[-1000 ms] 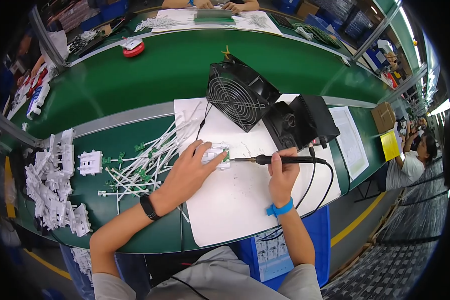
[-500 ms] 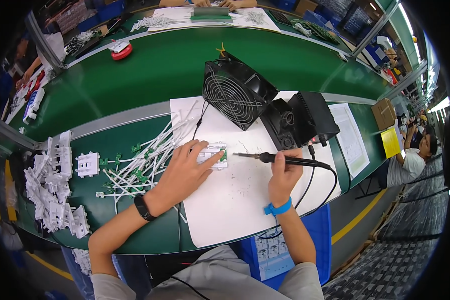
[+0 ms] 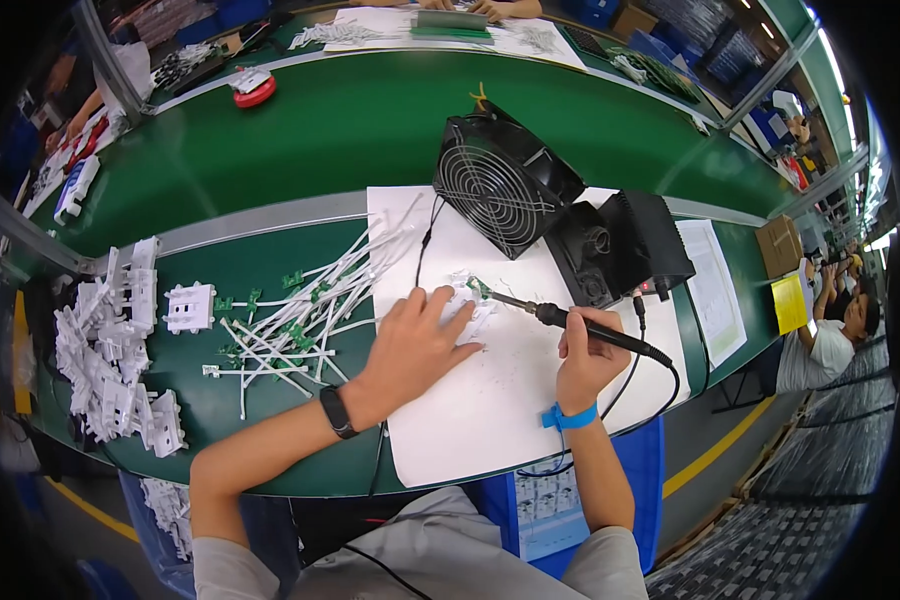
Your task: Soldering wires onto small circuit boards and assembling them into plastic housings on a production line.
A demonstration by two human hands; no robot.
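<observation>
My left hand point(image 3: 417, 348) rests on the white paper, its fingers holding a white plastic housing point(image 3: 484, 314) partly covered by them. A small green circuit board point(image 3: 479, 287) sits at the housing's far end. In my right hand point(image 3: 582, 372) is a black soldering iron point(image 3: 553, 315), gripped like a pen. Its tip points left and meets the board's edge, though whether it touches cannot be made out. Left of my left hand lies a pile of white cables point(image 3: 300, 330) with small green boards on them. Beside it is a single white housing point(image 3: 189, 308).
Beyond the paper point(image 3: 470, 430) stand a black fan point(image 3: 505, 185) with a wire grille and a black soldering station point(image 3: 645, 245). White housings point(image 3: 105, 360) are heaped at the far left. Printed sheets point(image 3: 715, 290) lie right. Other people work across the green conveyor point(image 3: 320, 130) and at the right.
The soldering iron has moved left to the board. The housing under my left hand has turned and tilted. The whole view has shifted slightly.
</observation>
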